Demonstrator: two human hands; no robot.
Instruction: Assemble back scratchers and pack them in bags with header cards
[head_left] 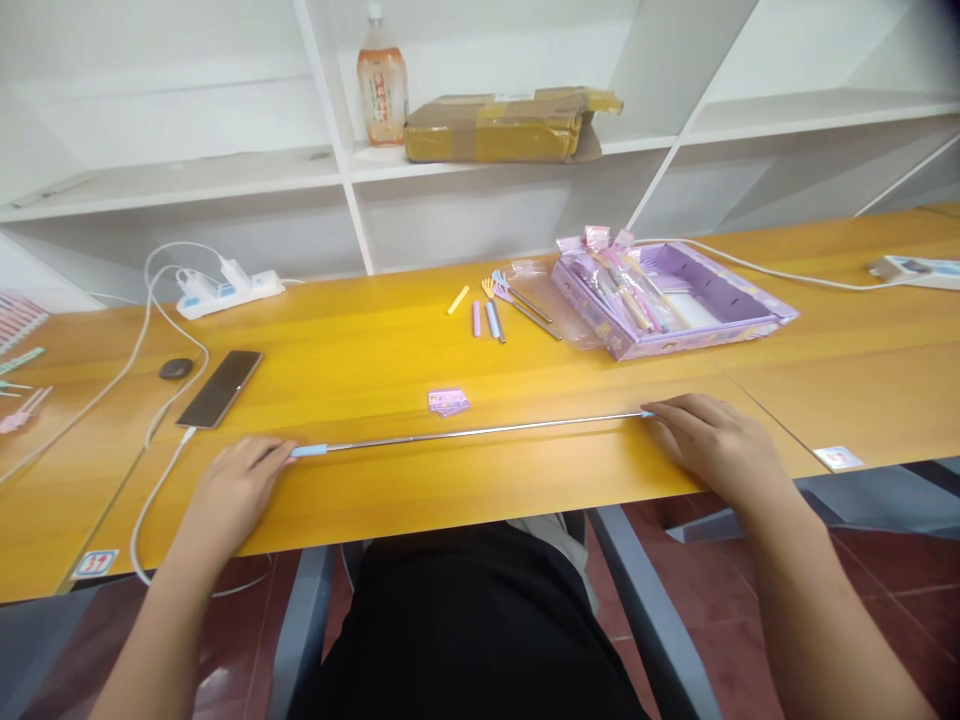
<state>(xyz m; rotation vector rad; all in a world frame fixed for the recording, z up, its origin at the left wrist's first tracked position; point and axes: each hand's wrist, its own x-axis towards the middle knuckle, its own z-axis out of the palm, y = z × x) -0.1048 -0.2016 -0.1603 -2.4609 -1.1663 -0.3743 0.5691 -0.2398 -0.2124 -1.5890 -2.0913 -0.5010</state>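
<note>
A telescopic back scratcher (487, 431) is stretched out long, just above or on the table; I cannot tell which. Its light blue handle end is pinched in the fingers of my left hand (238, 488). At the far end of the thin metal rod, my right hand (712, 440) grips the blue head, mostly hidden by the fingers. Small purple cards (448, 401) lie behind the rod. Farther back are several collapsed back scratchers with metal rods (534, 306), a loose yellow handle sleeve (458, 300) and a purple sleeve (476, 319).
A purple tray box (705, 338) with wrapped back scratchers (626, 285) stands back right. To the left are a phone (220, 389) on a cable, a black mouse-like object (175, 369) and a power strip (231, 294). A bottle (382, 85) and cardboard box (499, 128) sit on the shelf.
</note>
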